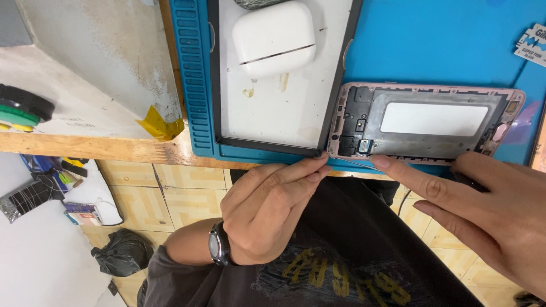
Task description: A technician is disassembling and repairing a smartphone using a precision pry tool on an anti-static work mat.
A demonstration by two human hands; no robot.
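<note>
Where a blue work mat (432, 40) covered the wooden surface (85, 146) above yellow floor tiles (170, 196), a stripped pink phone frame (424, 122) lay at its near edge; the left hand (267, 210) pinched thin tweezers (352, 164) shut, and the right hand (483, 210) pressed the frame with fingers extended.

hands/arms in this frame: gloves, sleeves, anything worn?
Both hands bare, no gloves. The left hand has a dark round-faced wristwatch on a dark strap, with a dark grey sleeve pushed up the forearm. The right hand shows no ring or watch; its wrist is out of view.
</note>
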